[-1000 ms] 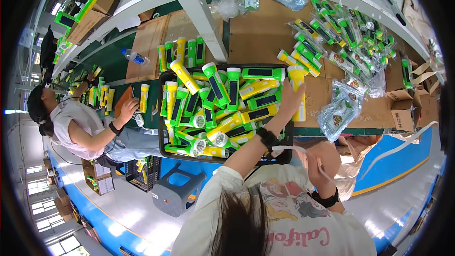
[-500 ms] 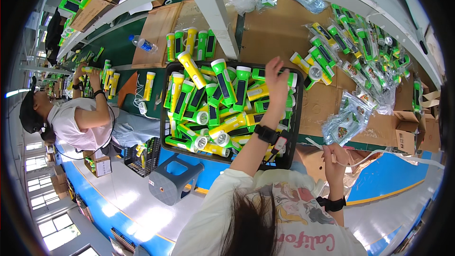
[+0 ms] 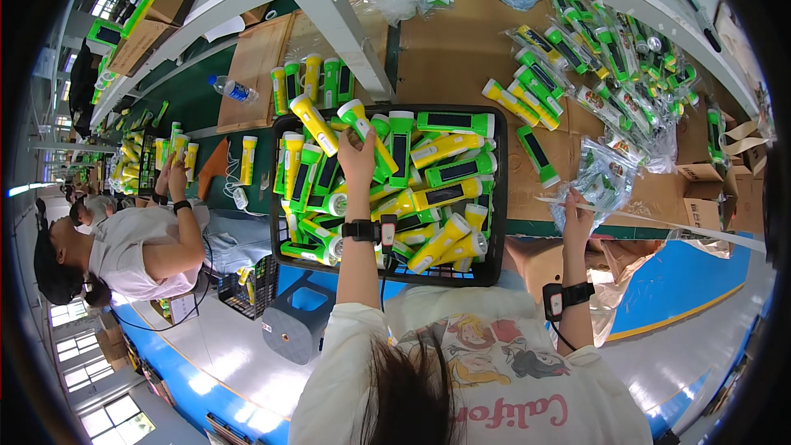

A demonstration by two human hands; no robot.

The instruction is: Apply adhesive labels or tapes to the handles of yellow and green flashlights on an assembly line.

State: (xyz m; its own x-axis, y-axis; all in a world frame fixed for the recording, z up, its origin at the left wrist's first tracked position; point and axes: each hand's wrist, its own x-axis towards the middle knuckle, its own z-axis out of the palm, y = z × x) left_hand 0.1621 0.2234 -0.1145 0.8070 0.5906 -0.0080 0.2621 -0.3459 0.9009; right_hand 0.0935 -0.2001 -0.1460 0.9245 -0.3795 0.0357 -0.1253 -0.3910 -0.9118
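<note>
A black crate (image 3: 498,222) full of green and yellow flashlights stands in front of me. My left hand (image 3: 357,166) reaches over its middle, fingers closed around a green flashlight (image 3: 372,142) with a dark panel, which lies at a slant on top of the pile. To the right of the crate, my right hand (image 3: 579,213) pinches a thin white strap (image 3: 659,224). The strap's short end sticks out left of the fingers, and its long part runs off to the right. Just behind that hand lies a heap of clear printed bags (image 3: 606,177).
Several flashlights (image 3: 527,103) lie on the cardboard (image 3: 453,49), with bagged ones (image 3: 614,58) farther right. A grey table-frame post (image 3: 334,25) rises behind the crate. A bottle (image 3: 233,89) and a stool (image 3: 297,321) are at left, where a co-worker (image 3: 140,247) handles flashlights.
My left hand has moved from the crate's right side to a flashlight left of its middle. One green flashlight beside the crate lies differently. My right hand is raised a little with the strap.
</note>
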